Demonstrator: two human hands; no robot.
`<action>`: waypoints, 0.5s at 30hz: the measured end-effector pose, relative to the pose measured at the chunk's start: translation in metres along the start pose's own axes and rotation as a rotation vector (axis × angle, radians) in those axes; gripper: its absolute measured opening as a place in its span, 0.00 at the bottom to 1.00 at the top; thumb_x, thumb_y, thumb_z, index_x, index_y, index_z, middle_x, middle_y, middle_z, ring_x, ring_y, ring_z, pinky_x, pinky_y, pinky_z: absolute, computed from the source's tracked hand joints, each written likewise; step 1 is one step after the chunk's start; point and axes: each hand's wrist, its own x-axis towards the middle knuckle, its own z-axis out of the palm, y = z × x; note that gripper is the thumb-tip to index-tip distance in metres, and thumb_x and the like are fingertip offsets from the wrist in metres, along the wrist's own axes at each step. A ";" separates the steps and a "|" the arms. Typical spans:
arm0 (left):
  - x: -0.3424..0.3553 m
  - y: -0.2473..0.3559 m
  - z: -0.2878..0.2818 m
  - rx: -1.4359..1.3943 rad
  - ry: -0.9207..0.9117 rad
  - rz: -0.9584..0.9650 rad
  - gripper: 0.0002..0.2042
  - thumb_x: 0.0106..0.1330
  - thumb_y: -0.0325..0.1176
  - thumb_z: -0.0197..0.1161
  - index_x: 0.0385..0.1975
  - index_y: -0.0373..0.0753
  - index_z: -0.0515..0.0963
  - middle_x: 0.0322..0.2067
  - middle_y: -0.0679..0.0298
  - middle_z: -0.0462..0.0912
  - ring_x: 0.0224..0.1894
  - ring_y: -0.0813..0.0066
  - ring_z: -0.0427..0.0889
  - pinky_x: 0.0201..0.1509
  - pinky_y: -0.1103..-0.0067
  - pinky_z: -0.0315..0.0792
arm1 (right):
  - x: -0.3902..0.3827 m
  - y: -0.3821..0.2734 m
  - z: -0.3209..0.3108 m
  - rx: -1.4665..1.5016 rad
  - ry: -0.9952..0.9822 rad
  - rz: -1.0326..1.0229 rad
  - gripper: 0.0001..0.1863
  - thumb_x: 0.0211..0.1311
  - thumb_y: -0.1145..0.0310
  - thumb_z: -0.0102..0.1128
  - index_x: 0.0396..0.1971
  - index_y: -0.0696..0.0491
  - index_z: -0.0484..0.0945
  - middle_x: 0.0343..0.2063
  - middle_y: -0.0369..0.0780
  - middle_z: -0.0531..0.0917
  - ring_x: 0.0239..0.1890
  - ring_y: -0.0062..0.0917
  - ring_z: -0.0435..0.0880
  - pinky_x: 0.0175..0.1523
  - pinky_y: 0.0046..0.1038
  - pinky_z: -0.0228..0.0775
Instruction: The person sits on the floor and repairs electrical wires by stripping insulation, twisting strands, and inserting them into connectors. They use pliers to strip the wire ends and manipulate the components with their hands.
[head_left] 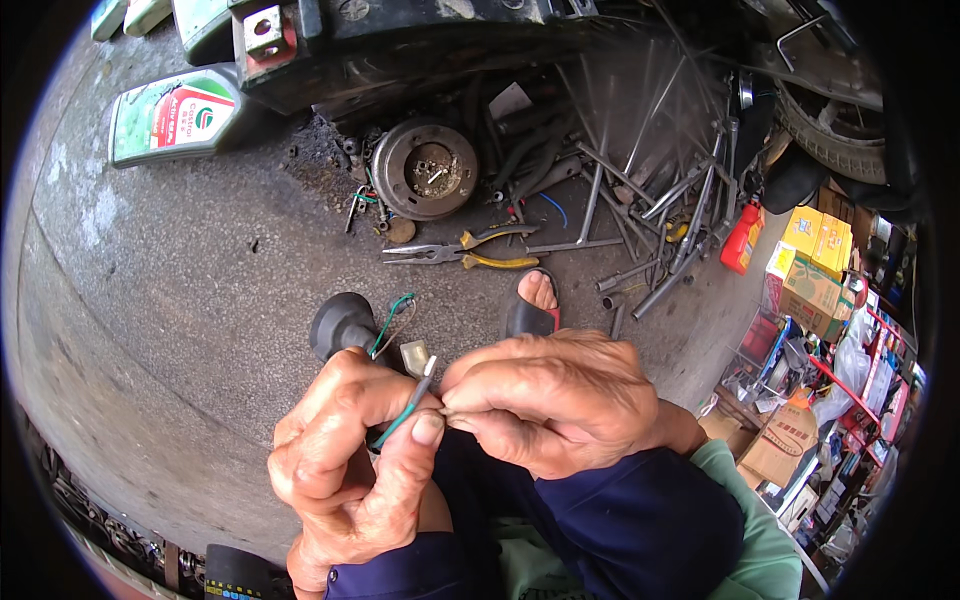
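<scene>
My left hand [355, 460] is closed on a thin green-and-grey wire [408, 405] with a pale tip. My right hand [545, 400] pinches close beside it at something small, too tiny to make out. A translucent plastic connector [415, 356] shows just above my fingers, and thin green wires [392, 316] rise over a dark round part [336, 325], partly behind my left hand. Long-nose pliers [460, 250] with yellow handles lie on the ground beyond my hands. My sandaled foot [537, 292] shows between.
A metal drum part [425, 170] and piled metal tools [650, 220] lie ahead beneath a dark bulky object [390, 50]. Plastic bottles [170, 115] sit upper left, a red bottle [740, 238] and tire [835, 135] upper right. Boxes [812, 280] and cluttered shelving [855, 370] line the right.
</scene>
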 end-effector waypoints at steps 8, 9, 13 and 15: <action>-0.001 -0.003 -0.005 -0.003 -0.035 -0.019 0.05 0.48 0.20 0.66 0.23 0.28 0.77 0.21 0.56 0.79 0.21 0.70 0.74 0.26 0.77 0.66 | 0.002 -0.007 -0.004 -0.079 -0.082 0.048 0.10 0.51 0.75 0.69 0.35 0.55 0.81 0.29 0.39 0.86 0.25 0.24 0.86 0.63 0.29 0.63; -0.001 -0.003 -0.005 0.024 -0.048 -0.012 0.05 0.48 0.20 0.66 0.23 0.28 0.77 0.20 0.56 0.79 0.21 0.70 0.74 0.26 0.77 0.65 | 0.002 -0.008 -0.005 -0.098 -0.096 0.048 0.11 0.51 0.75 0.69 0.35 0.55 0.81 0.30 0.40 0.86 0.25 0.24 0.86 0.60 0.28 0.68; 0.000 -0.004 -0.004 0.012 -0.063 0.051 0.05 0.47 0.19 0.67 0.22 0.27 0.76 0.20 0.55 0.78 0.21 0.67 0.73 0.25 0.76 0.65 | 0.002 -0.008 -0.006 -0.065 -0.135 0.056 0.12 0.50 0.77 0.69 0.36 0.57 0.81 0.30 0.42 0.86 0.26 0.27 0.87 0.39 0.24 0.78; -0.001 -0.004 -0.004 0.014 -0.070 0.038 0.06 0.47 0.19 0.67 0.22 0.28 0.76 0.20 0.54 0.79 0.20 0.66 0.73 0.25 0.76 0.64 | 0.001 -0.006 -0.006 -0.103 -0.150 0.010 0.12 0.49 0.78 0.69 0.37 0.57 0.81 0.30 0.42 0.86 0.26 0.29 0.87 0.29 0.23 0.77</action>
